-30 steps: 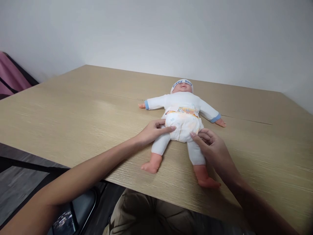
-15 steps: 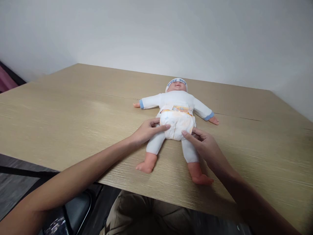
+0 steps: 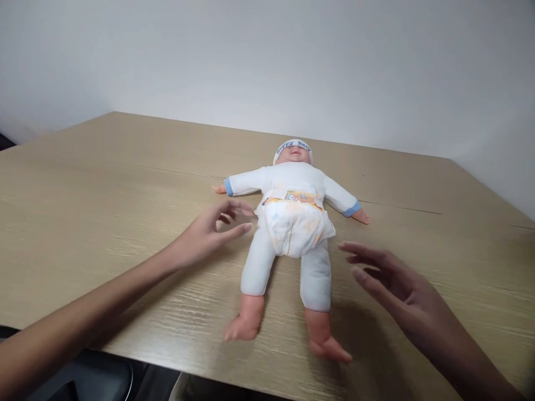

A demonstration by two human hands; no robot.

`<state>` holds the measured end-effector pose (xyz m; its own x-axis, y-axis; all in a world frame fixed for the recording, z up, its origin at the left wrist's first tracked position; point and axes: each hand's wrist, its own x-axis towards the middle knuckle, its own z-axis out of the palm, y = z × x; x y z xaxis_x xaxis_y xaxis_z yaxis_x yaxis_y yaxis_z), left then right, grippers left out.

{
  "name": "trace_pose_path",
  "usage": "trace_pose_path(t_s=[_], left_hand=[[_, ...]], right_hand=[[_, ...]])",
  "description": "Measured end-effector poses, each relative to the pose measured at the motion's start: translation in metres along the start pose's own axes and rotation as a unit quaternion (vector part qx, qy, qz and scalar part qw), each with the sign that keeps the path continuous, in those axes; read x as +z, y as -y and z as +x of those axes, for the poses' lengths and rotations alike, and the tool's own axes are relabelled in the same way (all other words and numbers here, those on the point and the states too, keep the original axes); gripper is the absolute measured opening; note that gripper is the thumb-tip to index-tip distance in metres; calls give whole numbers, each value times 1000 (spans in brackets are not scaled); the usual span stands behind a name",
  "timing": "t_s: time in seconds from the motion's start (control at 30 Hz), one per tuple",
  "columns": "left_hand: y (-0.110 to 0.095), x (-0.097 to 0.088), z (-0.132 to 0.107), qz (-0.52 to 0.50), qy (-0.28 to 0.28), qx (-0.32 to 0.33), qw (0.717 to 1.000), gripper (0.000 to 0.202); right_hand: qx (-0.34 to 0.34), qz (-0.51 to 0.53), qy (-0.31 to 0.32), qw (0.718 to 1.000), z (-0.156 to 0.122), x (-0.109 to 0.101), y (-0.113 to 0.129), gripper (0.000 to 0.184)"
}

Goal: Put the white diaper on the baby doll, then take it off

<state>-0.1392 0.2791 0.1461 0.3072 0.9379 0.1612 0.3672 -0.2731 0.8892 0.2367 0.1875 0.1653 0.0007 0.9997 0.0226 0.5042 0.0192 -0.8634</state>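
A baby doll [image 3: 295,181] lies on its back, head toward the wall, arms spread and feet toward me. It wears a white suit with blue cuffs and a white cap with blue lettering. Around its hips is a white diaper [image 3: 292,225] with an orange patterned waistband; its edges stick out at both sides. Beside the diaper's left edge, my left hand [image 3: 215,228] is open, fingers apart, holding nothing. My right hand [image 3: 388,273] hovers open to the right of the doll's hip, clear of it and with nothing in it.
The doll rests on a wide light wood table [image 3: 125,223] with a seam across its far part. A pale wall [image 3: 267,61] rises behind it. Below the front edge, at the lower left, part of a dark chair [image 3: 96,373] shows.
Both hands have let go of the diaper's sides and moved outward, the left hand to the left, the right hand to the right. The doll appears larger and its legs lower in view.
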Motion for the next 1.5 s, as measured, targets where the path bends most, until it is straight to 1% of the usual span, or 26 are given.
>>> trace_pose_path(t_s=[0.03, 0.1, 0.13, 0.2, 0.23, 0.27, 0.33, 0.4, 0.43, 0.5, 0.57, 0.63, 0.73, 0.8, 0.83, 0.9, 0.97, 1.0, 1.07, 1.17, 1.23, 1.3, 1.33, 1.4, 1.43, 1.5], left_hand=[[4, -5, 10, 68, -22, 36, 997, 44], [14, -13, 39, 207, -60, 94, 972, 50], [19, -15, 56, 271, -72, 105, 954, 56], [26, -13, 92, 358, -76, 82, 927, 67], [28, -10, 108, 381, -65, 50, 921, 71], [28, -7, 123, 393, -44, 17, 918, 71], [24, 1, 142, 396, -7, -30, 918, 62], [16, 6, 148, 392, 4, -47, 919, 49], [10, 8, 145, 390, -1, -49, 919, 46], [-6, 8, 130, 388, -16, -55, 920, 44], [-28, 8, 102, 381, -43, -53, 922, 43], [-55, 11, 61, 368, -82, -44, 925, 41], [-96, 26, -21, 351, -129, -31, 927, 42], [-114, 42, -84, 349, -139, -23, 927, 46], [-117, 51, -117, 342, -140, -18, 929, 47], [-114, 68, -182, 320, -140, 16, 937, 54], [-98, 85, -246, 278, -121, 55, 951, 63], [-86, 92, -278, 259, -105, 54, 959, 67], [-62, 105, -336, 231, -69, 9, 970, 72], [-31, 119, -406, 193, -61, -90, 975, 67], [-19, 122, -435, 170, -45, -137, 975, 63], [-11, 122, -449, 146, -9, -182, 972, 57], [-7, 122, -451, 131, 11, -201, 971, 54], [-1, 120, -448, 99, 47, -223, 969, 50], [2, 120, -446, 89, 61, -226, 968, 50], [7, 119, -443, 102, 79, -223, 966, 55]], right_hand=[[-29, -39, -38, 998, 12, -4, -4, 48], [-106, -139, -111, 978, 49, -10, -13, 47], [-149, -194, -144, 959, 71, -10, -17, 46], [-202, -281, -159, 925, 119, -6, -23, 55], [-205, -314, -155, 914, 141, -1, -25, 61], [-194, -339, -136, 910, 161, 5, -25, 64], [-143, -360, -84, 918, 190, 19, -21, 55], [-104, -357, -80, 925, 201, 29, -13, 44], [-94, -350, -89, 928, 201, 32, -8, 41], [-89, -332, -113, 932, 190, 29, 2, 39], [-90, -305, -120, 940, 169, 19, 13, 43], [-107, -268, -105, 952, 140, 4, 25, 46], [-149, -202, -47, 967, 87, -20, 45, 46], [-160, -180, -23, 970, 45, -30, 57, 47], [-164, -179, -18, 970, 22, -33, 62, 46], [-178, -183, -7, 967, -25, -34, 68, 46], [-194, -183, 12, 964, -73, -29, 68, 48], [-200, -180, 24, 963, -96, -25, 67, 51], [-215, -170, 54, 960, -138, -11, 61, 59], [-229, -166, 119, 952, -183, 22, 46, 62], [-212, -175, 156, 949, -198, 51, 30, 63], [-188, -179, 188, 947, -200, 81, 6, 64], [-178, -177, 196, 948, -197, 95, -7, 65], [-159, -152, 242, 945, -190, 117, -35, 66], [-147, -143, 262, 943, -186, 124, -48, 65], [-135, -127, 275, 944, -183, 129, -69, 62]])
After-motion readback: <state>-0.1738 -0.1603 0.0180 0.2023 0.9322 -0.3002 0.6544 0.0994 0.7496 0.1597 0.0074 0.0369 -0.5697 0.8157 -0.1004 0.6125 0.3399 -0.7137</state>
